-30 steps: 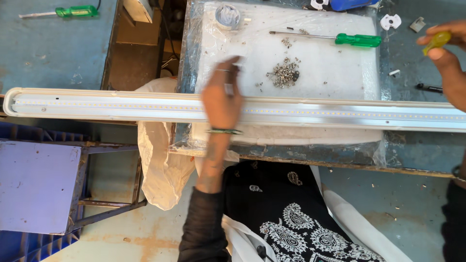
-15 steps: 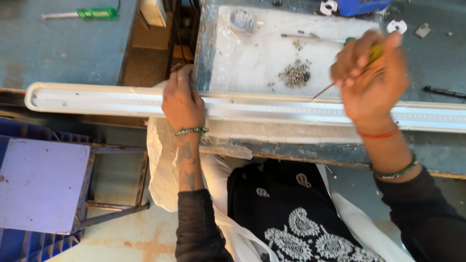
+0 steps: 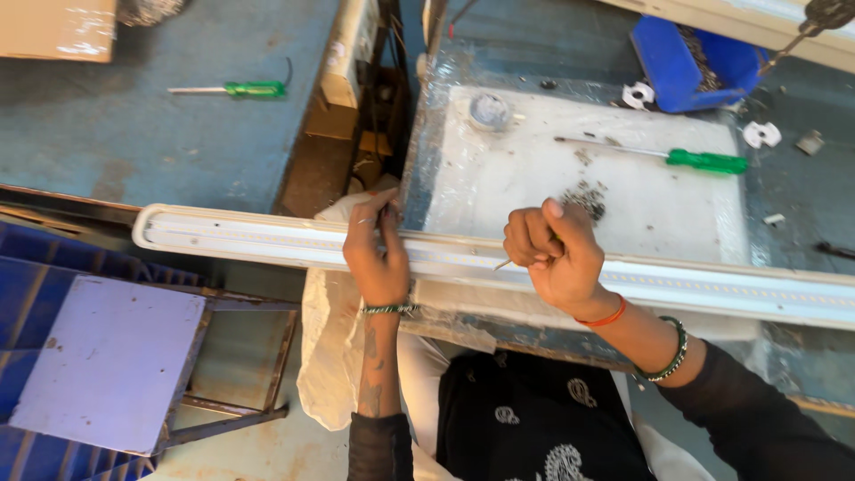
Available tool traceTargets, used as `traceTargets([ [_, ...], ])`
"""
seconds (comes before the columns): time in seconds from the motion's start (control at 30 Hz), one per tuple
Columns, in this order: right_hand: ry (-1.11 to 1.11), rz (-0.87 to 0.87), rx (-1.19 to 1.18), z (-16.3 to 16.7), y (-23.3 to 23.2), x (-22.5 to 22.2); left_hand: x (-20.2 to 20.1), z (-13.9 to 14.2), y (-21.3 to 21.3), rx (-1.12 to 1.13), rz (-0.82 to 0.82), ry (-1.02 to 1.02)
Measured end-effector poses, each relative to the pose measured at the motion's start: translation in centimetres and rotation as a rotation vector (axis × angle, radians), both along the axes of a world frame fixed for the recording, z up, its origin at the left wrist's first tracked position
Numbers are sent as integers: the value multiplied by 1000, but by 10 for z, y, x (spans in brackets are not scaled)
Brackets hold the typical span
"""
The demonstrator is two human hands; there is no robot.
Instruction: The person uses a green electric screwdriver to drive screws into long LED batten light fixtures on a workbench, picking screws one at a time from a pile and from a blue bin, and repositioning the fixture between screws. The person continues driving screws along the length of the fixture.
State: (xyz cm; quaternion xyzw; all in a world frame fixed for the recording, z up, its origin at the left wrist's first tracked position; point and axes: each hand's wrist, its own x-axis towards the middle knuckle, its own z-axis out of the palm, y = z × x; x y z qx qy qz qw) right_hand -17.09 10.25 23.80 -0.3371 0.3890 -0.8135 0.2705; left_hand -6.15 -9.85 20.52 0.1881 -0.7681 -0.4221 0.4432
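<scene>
A long white light fitting along the bench's near edge is pressed flat by the left hand, while the right hand is fisted around a screwdriver, best kept square.

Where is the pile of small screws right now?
In the head view, the pile of small screws lies on the white sheet just beyond the right hand, below the green-handled screwdriver.

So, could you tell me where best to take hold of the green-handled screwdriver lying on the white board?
Grip the green-handled screwdriver by its green handle, coming from above. It lies flat on the white board, handle end to the right with bare board around it; the thin metal shaft offers little to hold.
</scene>
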Motion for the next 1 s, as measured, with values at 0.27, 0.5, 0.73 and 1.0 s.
traceTargets([
  [0.27,323,-166,91,10,31,-31,1,8,-3,-90,106,-42],
  [0.5,1292,-674,1160,20,116,-58,0,15,-6,-55,143,16],
  [0.73,1345,-745,1645,-33,178,-70,17,-4,-78,-284,296,-40],
  [1.0,1646,-548,1383,-95,202,-107,89,34,-212,-276,876,-521],
])
